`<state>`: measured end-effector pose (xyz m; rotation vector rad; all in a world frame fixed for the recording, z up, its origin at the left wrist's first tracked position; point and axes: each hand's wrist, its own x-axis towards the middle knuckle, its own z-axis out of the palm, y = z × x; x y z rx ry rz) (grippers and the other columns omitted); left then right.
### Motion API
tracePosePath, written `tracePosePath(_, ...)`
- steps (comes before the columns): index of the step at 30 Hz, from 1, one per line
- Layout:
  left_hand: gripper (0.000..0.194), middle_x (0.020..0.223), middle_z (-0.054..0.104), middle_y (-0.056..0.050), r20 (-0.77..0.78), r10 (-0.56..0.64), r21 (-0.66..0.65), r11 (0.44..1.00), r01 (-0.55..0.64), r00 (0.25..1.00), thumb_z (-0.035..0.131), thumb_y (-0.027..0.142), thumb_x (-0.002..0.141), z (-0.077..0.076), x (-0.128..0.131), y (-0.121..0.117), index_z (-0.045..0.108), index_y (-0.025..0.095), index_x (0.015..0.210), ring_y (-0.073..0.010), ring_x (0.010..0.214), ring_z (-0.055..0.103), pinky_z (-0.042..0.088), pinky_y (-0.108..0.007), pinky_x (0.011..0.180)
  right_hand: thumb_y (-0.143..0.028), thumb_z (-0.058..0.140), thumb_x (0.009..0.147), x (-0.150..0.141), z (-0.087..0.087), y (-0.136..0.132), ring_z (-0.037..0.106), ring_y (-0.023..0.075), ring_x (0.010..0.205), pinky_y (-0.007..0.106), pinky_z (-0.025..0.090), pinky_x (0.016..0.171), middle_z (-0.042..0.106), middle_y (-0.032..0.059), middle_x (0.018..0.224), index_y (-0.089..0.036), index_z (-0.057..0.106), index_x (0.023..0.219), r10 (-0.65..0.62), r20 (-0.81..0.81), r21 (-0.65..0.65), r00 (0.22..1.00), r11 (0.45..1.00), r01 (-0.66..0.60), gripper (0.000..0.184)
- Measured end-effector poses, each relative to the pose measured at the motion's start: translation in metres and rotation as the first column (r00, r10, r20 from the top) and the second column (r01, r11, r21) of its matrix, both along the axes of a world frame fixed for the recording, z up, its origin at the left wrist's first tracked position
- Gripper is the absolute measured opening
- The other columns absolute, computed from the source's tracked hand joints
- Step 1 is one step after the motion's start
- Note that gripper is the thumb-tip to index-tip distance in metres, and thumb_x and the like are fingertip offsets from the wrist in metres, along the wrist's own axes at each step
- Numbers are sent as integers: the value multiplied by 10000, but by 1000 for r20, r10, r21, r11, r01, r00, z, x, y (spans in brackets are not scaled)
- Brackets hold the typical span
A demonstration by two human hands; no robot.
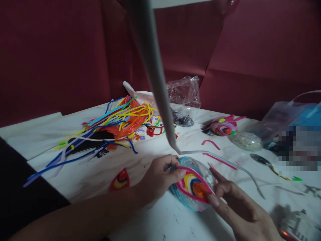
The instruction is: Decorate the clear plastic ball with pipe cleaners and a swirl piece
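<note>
A leaf-shaped piece with a pink rim and white, yellow, blue and orange bands lies against a rounded clear form with blue sides. My left hand is closed on the piece's upper left end, thumb on the pink rim and fingers behind around the form. At the lower right tip, my right hand pinches the piece with its thumb by the orange patch; its other fingers reach behind the form. A second leaf-shaped piece in similar colours rests on the table, left of my left forearm.
Many coloured strips are heaped at the back left. A grey pole slants down in front of me. Behind are a pink fish-like figure, a clear form and a crumpled plastic bag. A grey strip lies at right.
</note>
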<state>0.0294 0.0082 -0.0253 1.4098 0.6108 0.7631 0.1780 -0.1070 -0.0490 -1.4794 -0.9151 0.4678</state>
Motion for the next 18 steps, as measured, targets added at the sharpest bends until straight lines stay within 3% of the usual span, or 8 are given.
tracePosePath(7, 131, 1157, 579, -83, 22, 5, -61, 998, -4, 1000, 651, 226, 563, -3, 0, 1, 544, 152, 578, -274, 1092, 499, 323, -359, 926, -583, 862, 664, 6, -2, 2, 427, 361, 1046, 328, 447, 851, 553, 116, 988, -163, 614, 759, 97, -57, 51, 994, 994, -94, 497)
tracePosePath(11, 130, 1145, 574, -92, 7, -34, -61, 998, 34, 999, 667, 199, 513, -1, -2, 2, 548, 154, 536, -296, 1133, 468, 306, -383, 950, -564, 776, 820, 14, -6, 1, 276, 230, 1189, 120, 374, 850, 509, 57, 1114, -190, 623, 749, 317, -61, 105, 947, 945, -309, 410)
tracePosePath(13, 142, 1158, 564, -92, -24, -51, -19, 999, 51, 998, 676, 219, 523, -1, -3, 3, 551, 153, 540, -296, 1129, 470, 300, -385, 961, -549, 735, 878, 17, -10, -1, 228, 182, 1211, 68, 325, 850, 483, 22, 1157, -208, 619, 763, 386, -83, 111, 919, 920, -377, 378)
tracePosePath(18, 202, 1170, 549, -95, -54, -117, 58, 991, 120, 992, 683, 282, 586, -4, -6, 4, 534, 145, 595, -268, 991, 555, 402, -357, 844, -537, 747, 879, 21, -14, -3, 223, 194, 1211, 97, 308, 880, 417, 3, 1235, -220, 612, 784, 399, -165, 97, 902, 916, -388, 357)
